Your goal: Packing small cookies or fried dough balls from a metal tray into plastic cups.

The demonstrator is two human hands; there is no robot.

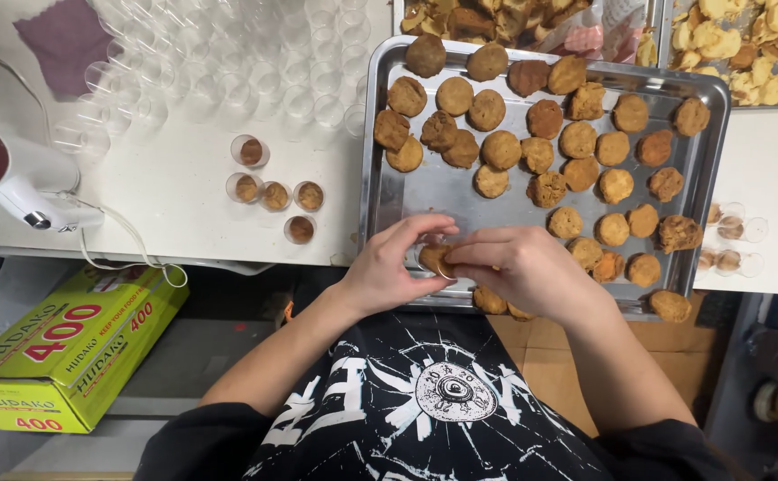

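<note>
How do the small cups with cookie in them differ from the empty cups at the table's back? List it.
The filled cups each hold a brown cookie piece; the empty cups hold nothing. The filled cups are few and loosely spread near the table's front edge; the empty cups are many, packed close in rows. The filled cups lie nearer the left hand; the empty cups lie farther back. Both are small, clear and on the white table.

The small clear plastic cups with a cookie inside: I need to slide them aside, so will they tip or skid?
The filled cups look thin and light, so they would probably skid easily on the smooth white table. They lean at different angles already, so a nudge may well topple them. The thin walls probably flex under a firm pinch.
</note>
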